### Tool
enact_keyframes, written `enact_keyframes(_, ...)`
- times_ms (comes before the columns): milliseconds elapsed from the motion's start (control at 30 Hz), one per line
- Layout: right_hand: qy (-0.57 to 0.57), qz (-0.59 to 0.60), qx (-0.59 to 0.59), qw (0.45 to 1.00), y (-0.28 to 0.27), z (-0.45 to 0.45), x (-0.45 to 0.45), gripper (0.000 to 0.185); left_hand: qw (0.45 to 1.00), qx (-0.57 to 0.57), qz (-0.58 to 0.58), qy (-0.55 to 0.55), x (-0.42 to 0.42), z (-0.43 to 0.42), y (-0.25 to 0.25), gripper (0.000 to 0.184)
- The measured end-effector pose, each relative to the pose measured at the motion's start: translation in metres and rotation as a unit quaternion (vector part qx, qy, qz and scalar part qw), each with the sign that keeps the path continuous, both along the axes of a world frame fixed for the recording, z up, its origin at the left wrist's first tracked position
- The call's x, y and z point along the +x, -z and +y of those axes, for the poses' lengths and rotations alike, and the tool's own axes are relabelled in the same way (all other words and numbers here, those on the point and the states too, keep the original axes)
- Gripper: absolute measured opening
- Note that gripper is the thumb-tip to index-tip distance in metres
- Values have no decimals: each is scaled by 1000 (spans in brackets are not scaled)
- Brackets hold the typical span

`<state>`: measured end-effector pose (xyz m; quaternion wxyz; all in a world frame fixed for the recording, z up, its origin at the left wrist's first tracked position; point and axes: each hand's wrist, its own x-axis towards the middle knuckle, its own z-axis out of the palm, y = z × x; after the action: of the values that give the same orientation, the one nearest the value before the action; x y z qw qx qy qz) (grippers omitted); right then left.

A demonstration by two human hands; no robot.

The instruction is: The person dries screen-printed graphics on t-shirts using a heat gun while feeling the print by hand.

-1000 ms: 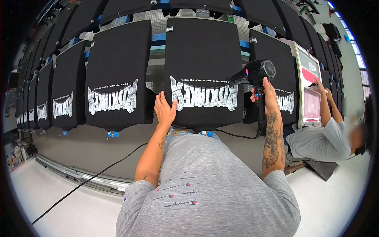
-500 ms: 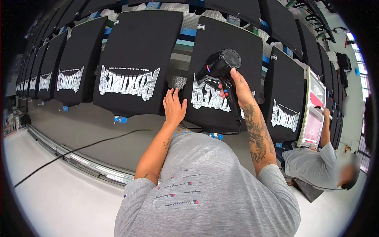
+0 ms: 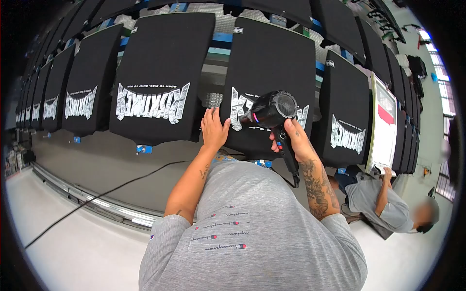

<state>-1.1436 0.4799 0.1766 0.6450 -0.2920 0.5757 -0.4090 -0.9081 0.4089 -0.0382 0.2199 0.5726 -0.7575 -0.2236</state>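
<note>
Fingers [image 3: 290, 126] of the right hand [image 3: 300, 139] clamped on the dryer [image 3: 274, 109], with thumb up against the top of the handle [image 3: 287, 157]. Glossy black plastic, with a fat, rounded barrel, a round grille at the rear and a nozzle [image 3: 246, 120] tapering toward the left. On the slim handle, small spots of red and blue. Held before the middle shirt [image 3: 272, 58], across its print [image 3: 238, 109], covering much of the lettering.

Matte black cloth there, drawn flat and smooth over a squarish board; print in white, jagged-edged and crackled in texture. Left hand [image 3: 215, 131] with fingers slightly apart, beside that shirt's left edge, before the gap to the next shirt [image 3: 162, 53]; contact with cloth impossible to tell. Behind the gap, a shiny, dimpled metal sheet [image 3: 214, 99]. Off to the right, a pale rectangular screen [image 3: 383, 140] with a red band, and a co-worker's hand [image 3: 387, 172] at its lower end.
</note>
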Motion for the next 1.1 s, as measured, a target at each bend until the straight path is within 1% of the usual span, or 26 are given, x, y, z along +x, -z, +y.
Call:
enact_keyframes(100,71,-11,-4,997,1,28,-26,56,999,35,-25,-2,-13,-1,-1,70)
enact_keyframes(133,89,-9,0,996,1,37,-36,56,1000,16,-11,-5,-16,-2,1,74)
enact_keyframes(167,108,-7,4,994,1,47,-45,56,999,27,-16,-6,-18,-2,1,77)
enact_keyframes(233,152,7,-1,988,3,66,-63,54,999,30,-32,-7,-19,-1,3,79)
enact_keyframes(333,220,29,6,975,1,94,-88,51,999,39,-24,-8,-20,-1,6,80)
enact_keyframes(467,277,33,7,960,-2,121,-115,50,998,48,-29,-7,-20,-2,6,81)
enact_keyframes(567,295,51,9,954,-4,127,-128,53,998,51,-25,-7,-20,-1,6,81)
enact_keyframes(667,287,59,-8,956,-3,119,-140,55,999,38,-24,-3,-20,0,3,79)
enact_keyframes(767,281,104,0,954,5,100,-156,69,999,-7,-41,20,-20,2,-1,72)
enact_keyframes(833,278,108,-13,954,7,82,-165,65,995,-42,-75,57,-20,4,-9,68)
enact_keyframes(900,280,98,-15,955,9,64,-175,58,991,-48,-90,88,-21,9,-15,62)
enact_keyframes(1033,278,114,-9,954,5,33,-175,57,983,-51,-121,129,-20,15,-25,60)
enact_keyframes(1100,267,101,-11,958,3,23,-165,56,981,-51,-129,134,-19,16,-25,61)
